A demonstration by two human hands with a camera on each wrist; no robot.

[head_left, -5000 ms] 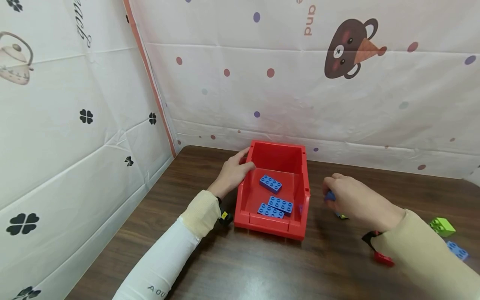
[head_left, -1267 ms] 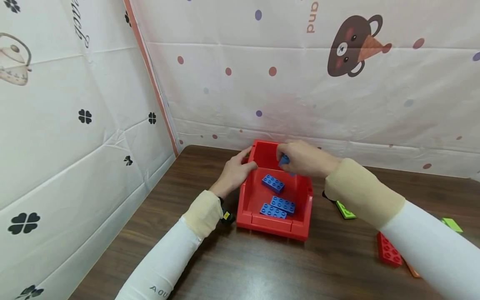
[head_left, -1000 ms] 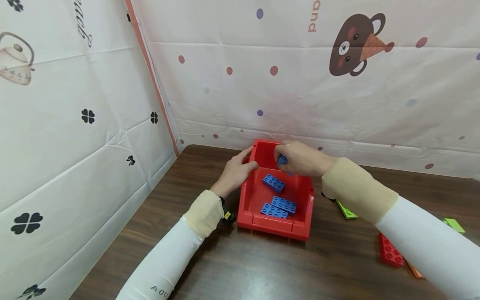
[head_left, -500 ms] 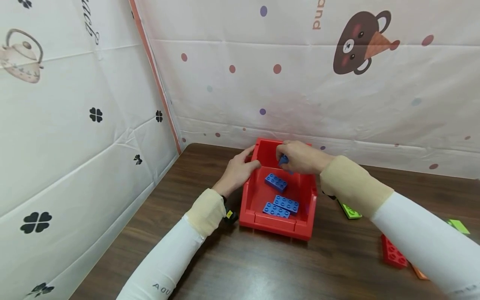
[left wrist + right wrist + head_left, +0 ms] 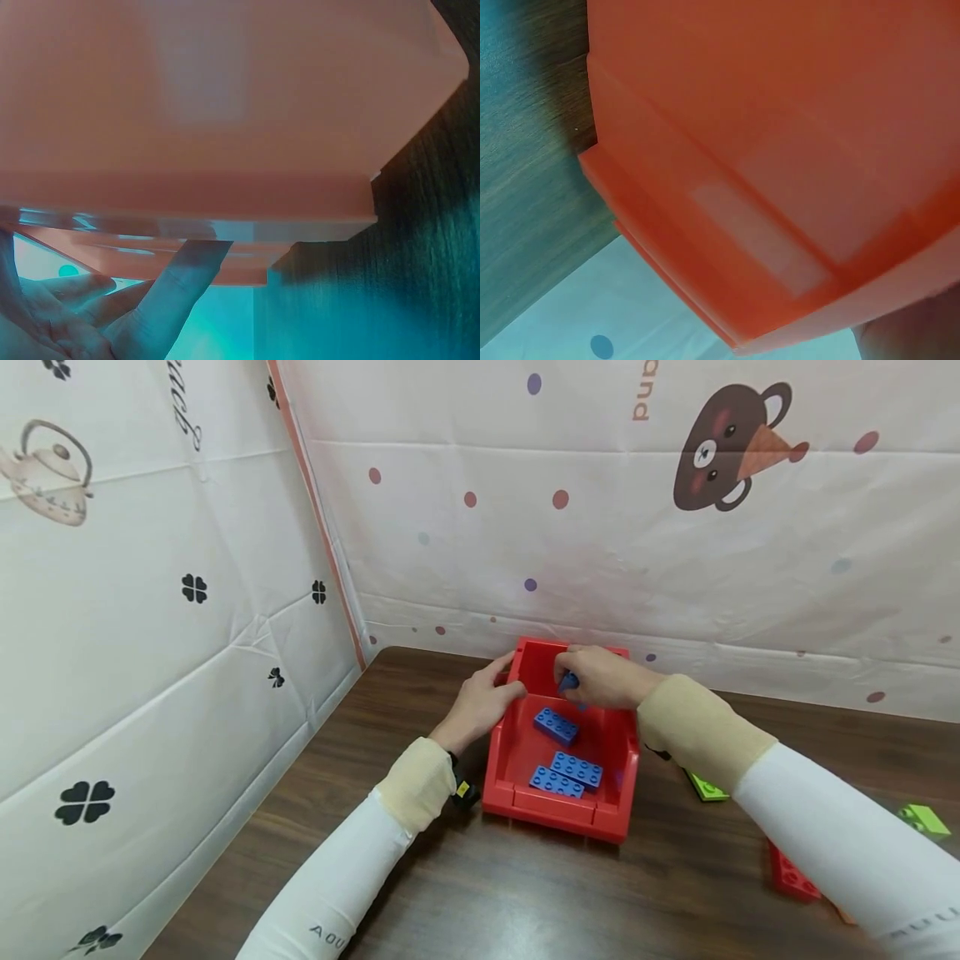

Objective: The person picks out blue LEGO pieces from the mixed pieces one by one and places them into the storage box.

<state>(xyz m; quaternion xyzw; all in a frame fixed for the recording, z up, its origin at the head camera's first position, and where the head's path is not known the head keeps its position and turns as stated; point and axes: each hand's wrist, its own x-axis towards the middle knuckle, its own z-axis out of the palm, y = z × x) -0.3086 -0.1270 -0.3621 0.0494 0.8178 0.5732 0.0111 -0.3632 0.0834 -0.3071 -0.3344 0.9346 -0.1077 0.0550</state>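
A red bin (image 5: 551, 807) stands on the dark wooden table. My left hand (image 5: 480, 702) grips its left side wall, with the thumb over the rim; in the left wrist view the hand (image 5: 161, 307) is against the bin's edge. Inside the back part of the bin, my right hand (image 5: 603, 678) pinches a blue toy brick (image 5: 568, 682), partly hidden by the fingers. On the bin floor lie three more blue bricks: one near the middle (image 5: 557, 725) and two side by side near the front, an upper brick (image 5: 576, 768) and a lower brick (image 5: 555, 782).
To the right lie a lime-green flat piece (image 5: 707, 787), a red brick (image 5: 793, 875), a sliver of an orange piece (image 5: 846, 917) and a lime-green brick (image 5: 924, 821). The right sleeve covers part of that area. A patterned sheet (image 5: 465, 552) hangs behind the table.
Since five seconds ago, my right hand has moved left from beside the bin to its inside, carrying the blue brick. Over the last second both hands stay nearly still; the head view shifts slightly.
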